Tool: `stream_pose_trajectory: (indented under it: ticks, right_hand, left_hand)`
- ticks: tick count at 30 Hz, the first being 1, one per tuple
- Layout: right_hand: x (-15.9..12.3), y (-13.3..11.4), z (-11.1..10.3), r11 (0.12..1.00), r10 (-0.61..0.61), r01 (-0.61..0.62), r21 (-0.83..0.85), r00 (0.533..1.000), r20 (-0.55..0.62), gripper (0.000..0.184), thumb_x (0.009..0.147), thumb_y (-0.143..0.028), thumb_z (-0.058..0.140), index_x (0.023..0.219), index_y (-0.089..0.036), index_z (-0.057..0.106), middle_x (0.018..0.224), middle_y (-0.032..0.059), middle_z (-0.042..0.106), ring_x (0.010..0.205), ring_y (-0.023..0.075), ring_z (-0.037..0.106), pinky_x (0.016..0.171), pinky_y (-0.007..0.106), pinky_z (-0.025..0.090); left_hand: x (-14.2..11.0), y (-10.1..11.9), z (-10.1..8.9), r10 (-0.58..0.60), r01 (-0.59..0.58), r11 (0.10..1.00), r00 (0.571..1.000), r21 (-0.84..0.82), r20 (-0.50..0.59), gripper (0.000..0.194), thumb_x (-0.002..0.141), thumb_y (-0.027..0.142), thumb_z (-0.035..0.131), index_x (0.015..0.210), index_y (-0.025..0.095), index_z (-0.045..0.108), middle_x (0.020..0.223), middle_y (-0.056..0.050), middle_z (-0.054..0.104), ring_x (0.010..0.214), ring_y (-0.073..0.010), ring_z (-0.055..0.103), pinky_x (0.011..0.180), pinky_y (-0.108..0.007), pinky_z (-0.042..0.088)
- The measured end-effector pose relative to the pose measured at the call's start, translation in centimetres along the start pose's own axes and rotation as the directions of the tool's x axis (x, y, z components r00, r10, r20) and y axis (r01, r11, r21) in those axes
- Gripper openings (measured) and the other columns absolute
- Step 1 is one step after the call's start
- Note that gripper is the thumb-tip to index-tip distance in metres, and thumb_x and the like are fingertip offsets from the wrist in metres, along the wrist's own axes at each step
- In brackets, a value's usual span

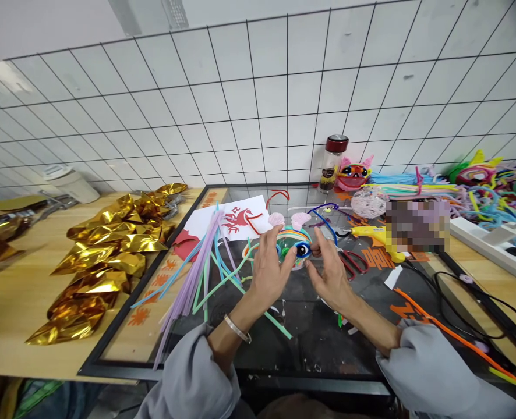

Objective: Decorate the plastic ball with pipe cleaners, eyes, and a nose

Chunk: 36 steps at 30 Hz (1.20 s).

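Between my hands is a small animal face [293, 238] made of coloured pipe cleaners, with two pink ears on top and a blue-rimmed eye [302, 251] facing me. My left hand [272, 263] grips its left side, the thumb pressed near a green round part, and covers much of that half. At the right edge, my right hand [330, 269] pinches the blue rim with thumb and bent fingers. Purple, blue and green pipe cleaners [192, 273] lie loose left of my left hand. Red-handled scissors [354, 265] rest just beyond my right hand.
A yellow glue gun [378, 237] with a black cable [441, 291] lies right. Behind stand a glass bottle [331, 163] and a pink pipe-cleaner face [354, 174]. White paper [253, 212] with a red cutout lies at the back; gold foil pieces [109, 262] sit left. A white power strip [494, 250] lies right.
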State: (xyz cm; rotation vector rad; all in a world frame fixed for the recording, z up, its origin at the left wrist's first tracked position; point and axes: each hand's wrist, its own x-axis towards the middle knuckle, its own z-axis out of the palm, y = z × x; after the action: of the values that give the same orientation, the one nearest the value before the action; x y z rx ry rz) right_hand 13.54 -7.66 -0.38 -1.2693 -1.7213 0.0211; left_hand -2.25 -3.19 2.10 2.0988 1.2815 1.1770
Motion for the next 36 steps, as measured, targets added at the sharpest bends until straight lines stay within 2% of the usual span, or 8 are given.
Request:
stream_pose_trajectory:
  ticks: [3,8,10,18,24,26,31,36]
  right_hand:
    - [-0.07,-0.05,-0.08,1.000,0.007,-0.007,0.008,1.000,-0.013,0.070,0.098,-0.024,0.045,0.161,-0.022,0.016,0.111,0.0130,0.060,0.098,0.0263,0.061,0.088,0.047,0.055]
    - [-0.15,0.07,-0.16,0.998,-0.068,0.068,0.002,0.998,-0.009,0.055,0.095,-0.015,0.044,0.150,-0.024,0.043,0.105,0.0104,0.058,0.096,0.0246,0.061,0.084,0.042,0.056]
    - [-0.15,0.07,-0.17,0.996,-0.091,0.091,-0.001,0.996,-0.004,0.055,0.094,-0.012,0.045,0.147,-0.024,0.047,0.101,0.0091,0.056,0.093,0.0241,0.060,0.081,0.041,0.056]
    - [-0.05,-0.04,-0.20,1.000,-0.019,0.019,0.002,1.000,-0.015,0.075,0.098,-0.023,0.045,0.162,-0.022,0.007,0.114,0.0133,0.059,0.100,0.0266,0.060,0.092,0.047,0.053]
    - [0.32,0.08,-0.19,0.997,-0.059,0.062,-0.045,0.996,0.071,0.058,0.095,-0.015,0.044,0.152,-0.024,0.039,0.101,0.0089,0.052,0.091,0.0251,0.059,0.082,0.044,0.056]
    - [0.40,-0.03,-0.23,0.998,-0.054,0.057,-0.041,0.996,0.071,0.061,0.094,-0.014,0.045,0.154,-0.024,0.035,0.103,0.0091,0.052,0.094,0.0256,0.059,0.084,0.044,0.056]
    - [0.49,-0.26,-0.37,0.999,-0.026,0.028,-0.042,0.999,0.045,0.076,0.095,-0.019,0.046,0.161,-0.024,0.009,0.119,0.0146,0.054,0.103,0.0280,0.058,0.091,0.049,0.054]
    - [0.44,0.09,-0.38,0.996,-0.070,0.075,-0.052,0.993,0.097,0.062,0.094,-0.017,0.047,0.154,-0.024,0.034,0.104,0.0098,0.052,0.095,0.0257,0.059,0.084,0.044,0.056]
  left_hand:
    - [0.04,-0.11,0.06,0.007,-0.007,1.000,1.000,0.008,-0.004,0.048,0.093,0.031,0.055,0.139,0.019,0.046,0.139,-0.016,0.056,0.129,-0.0281,0.055,0.106,-0.047,0.047]
    - [0.07,-0.21,0.09,0.014,-0.014,1.000,1.000,0.012,-0.016,0.047,0.094,0.033,0.054,0.138,0.019,0.046,0.137,-0.016,0.057,0.130,-0.0283,0.055,0.107,-0.047,0.046]
    - [0.08,-0.17,0.03,0.012,-0.012,1.000,1.000,0.013,-0.007,0.047,0.095,0.033,0.053,0.139,0.017,0.046,0.136,-0.017,0.057,0.129,-0.0285,0.055,0.106,-0.047,0.046]
    - [0.01,0.11,-0.23,-0.019,0.019,1.000,1.000,-0.001,0.002,0.048,0.093,0.031,0.056,0.139,0.019,0.046,0.136,-0.015,0.057,0.127,-0.0275,0.056,0.105,-0.045,0.047]
    - [0.10,0.21,-0.28,-0.008,0.008,1.000,1.000,0.005,0.016,0.046,0.093,0.031,0.055,0.138,0.023,0.050,0.132,-0.012,0.057,0.125,-0.0275,0.056,0.104,-0.046,0.047]
    - [0.14,0.31,-0.38,-0.017,0.017,1.000,0.999,0.012,0.030,0.046,0.094,0.032,0.054,0.139,0.023,0.050,0.132,-0.012,0.056,0.124,-0.0273,0.056,0.103,-0.045,0.048]
    - [0.19,0.40,-0.52,-0.031,0.030,0.999,0.998,0.026,0.060,0.050,0.095,0.033,0.053,0.144,0.024,0.050,0.132,-0.013,0.054,0.122,-0.0275,0.057,0.104,-0.046,0.047]
    - [0.16,0.31,-0.49,-0.047,0.042,0.997,0.996,0.060,0.082,0.043,0.095,0.032,0.053,0.137,0.027,0.059,0.132,-0.012,0.052,0.123,-0.0293,0.057,0.104,-0.048,0.047]
